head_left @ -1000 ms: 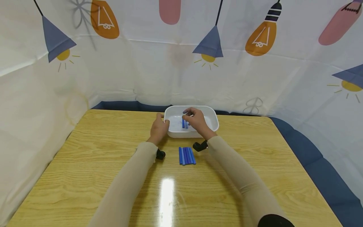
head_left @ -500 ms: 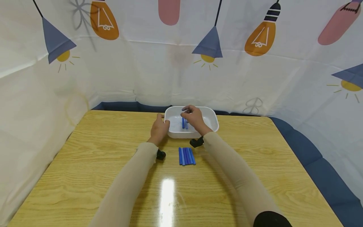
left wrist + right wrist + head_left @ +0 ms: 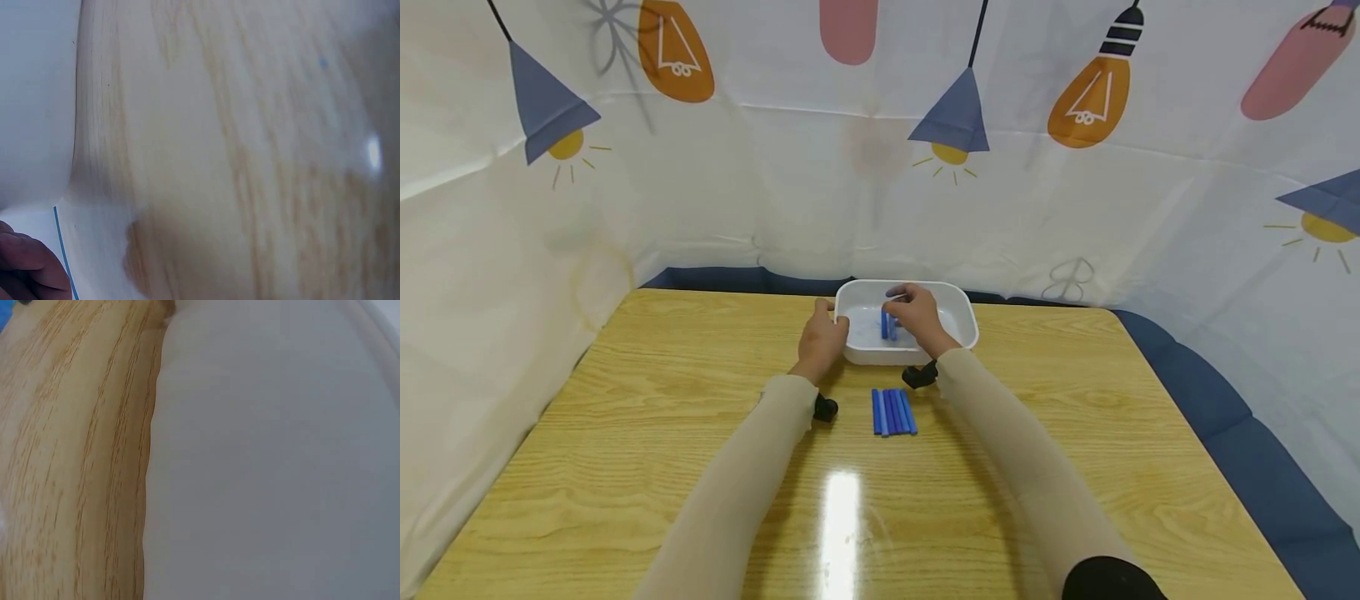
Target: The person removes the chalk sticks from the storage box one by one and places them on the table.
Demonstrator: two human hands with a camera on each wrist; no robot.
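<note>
A white tray [image 3: 880, 357] stands at the table's far edge. My left hand [image 3: 822, 340] grips its left end, the thumb lying against the wall. In the left wrist view, curled fingers of the left hand [image 3: 31, 265] show at the corner below the tray wall [image 3: 34, 100]. Over the tray, my right hand [image 3: 917, 315] has its fingers bent, just above and right of two blue sticks. One blue stick [image 3: 884, 325] lies beside a lighter blue stick [image 3: 892, 328], whose upper end the hand hides. Whether the fingers pinch it cannot be made out. The right wrist view is filled by white tray wall [image 3: 269, 456].
Several blue sticks [image 3: 893, 412] in different shades lie side by side on the wooden table [image 3: 700, 467], in front of the tray. A white printed cloth [image 3: 820, 183] hangs behind the table. Glare [image 3: 841, 533] shines on the near tabletop.
My right hand shifts slightly left, then slightly back right over the tray, its forearm now a little further left. The left hand and the sticks on the table stay put.
</note>
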